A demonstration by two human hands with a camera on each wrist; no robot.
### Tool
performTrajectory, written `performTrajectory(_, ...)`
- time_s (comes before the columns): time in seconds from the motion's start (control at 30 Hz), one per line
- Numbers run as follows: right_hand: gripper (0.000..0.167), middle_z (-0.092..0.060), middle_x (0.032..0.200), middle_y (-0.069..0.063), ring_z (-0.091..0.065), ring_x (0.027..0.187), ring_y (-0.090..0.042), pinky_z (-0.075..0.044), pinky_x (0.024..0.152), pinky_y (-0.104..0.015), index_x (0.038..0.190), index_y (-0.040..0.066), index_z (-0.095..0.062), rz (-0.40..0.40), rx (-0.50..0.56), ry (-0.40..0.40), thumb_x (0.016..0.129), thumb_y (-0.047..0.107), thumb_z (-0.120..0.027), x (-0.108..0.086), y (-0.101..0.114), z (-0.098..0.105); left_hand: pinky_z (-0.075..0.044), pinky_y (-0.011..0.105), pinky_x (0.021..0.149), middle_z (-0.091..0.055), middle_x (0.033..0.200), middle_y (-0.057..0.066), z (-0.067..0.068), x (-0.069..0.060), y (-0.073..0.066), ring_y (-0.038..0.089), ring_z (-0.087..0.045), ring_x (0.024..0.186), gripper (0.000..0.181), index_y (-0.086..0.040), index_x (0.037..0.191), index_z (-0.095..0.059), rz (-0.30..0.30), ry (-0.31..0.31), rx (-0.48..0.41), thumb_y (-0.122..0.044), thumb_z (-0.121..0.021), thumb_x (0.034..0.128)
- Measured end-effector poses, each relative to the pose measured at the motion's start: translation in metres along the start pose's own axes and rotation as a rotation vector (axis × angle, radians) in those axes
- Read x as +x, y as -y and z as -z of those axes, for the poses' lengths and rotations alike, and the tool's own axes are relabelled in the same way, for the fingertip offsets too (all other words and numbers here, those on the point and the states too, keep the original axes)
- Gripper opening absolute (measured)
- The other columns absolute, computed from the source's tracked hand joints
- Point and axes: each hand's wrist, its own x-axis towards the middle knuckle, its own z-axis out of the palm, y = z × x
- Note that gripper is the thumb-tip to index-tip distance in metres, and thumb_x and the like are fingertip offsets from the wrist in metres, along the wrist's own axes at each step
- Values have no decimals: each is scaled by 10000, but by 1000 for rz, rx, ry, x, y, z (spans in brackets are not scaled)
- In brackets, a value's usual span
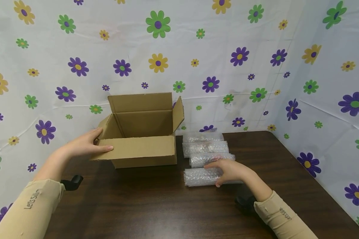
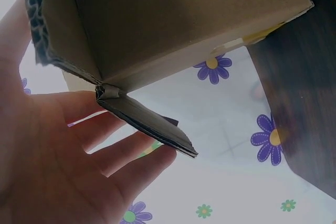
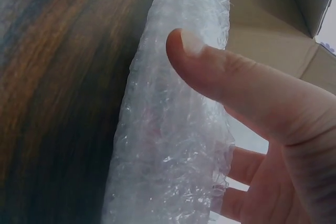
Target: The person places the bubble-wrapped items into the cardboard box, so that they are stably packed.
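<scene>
An open cardboard box (image 1: 146, 162) stands on the table with its flaps spread. My left hand (image 1: 88, 142) holds its left front corner, the thumb on top of the front flap (image 1: 140, 147) and the fingers behind the left flap. In the left wrist view, the fingers of the left hand (image 2: 100, 150) stretch behind a flap edge (image 2: 152, 121). My right hand (image 1: 228, 171) spans the nearest bubble-wrapped roll (image 1: 197, 177). In the right wrist view, the thumb of that hand (image 3: 262, 103) extends over the roll (image 3: 168, 129), with fingers along its far side, partly hidden.
More bubble-wrapped rolls (image 1: 204, 147) lie in a row behind the nearest one, right of the box. The dark wooden table (image 1: 155, 205) meets a flower-patterned sheet (image 1: 188, 66) at the back and right. Black straps (image 1: 73, 182) show at both wrists.
</scene>
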Motion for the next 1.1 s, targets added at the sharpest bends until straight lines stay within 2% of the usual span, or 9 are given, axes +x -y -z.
performTrajectory(0.63,647,-591,1331,-17,-504,1260,-256,-460,978,-460,1333,171,-604,-13,59,-7,733,198,-846,-5,5,9,-194,685,1054,-116,1507,394,1,0,0,567,-131,1365,1035,124,1494,-100,-4,5,15,-447,-692,865)
performTrajectory(0.93,639,-580,1341,-11,-508,1253,-239,-452,988,-467,1339,200,-602,-7,35,31,745,215,-839,-7,12,26,-182,692,1054,-102,1514,388,2,-1,1,566,-122,1368,1044,118,1497,-89,6,16,0,-476,-675,870)
performTrajectory(1.0,645,-582,1340,-9,-527,1225,-215,-462,976,-454,1344,204,-599,1,20,36,746,217,-839,-8,14,32,-183,691,1054,-104,1513,389,3,-1,1,567,-124,1368,1041,120,1496,-90,6,17,4,-473,-674,871)
performTrajectory(1.1,661,-583,1340,1,-573,1078,-144,-498,896,-390,1359,210,-585,10,8,46,748,218,-837,-8,16,41,-192,687,1054,-116,1506,397,3,0,0,570,-137,1362,1038,133,1489,-100,3,20,14,-476,-672,872)
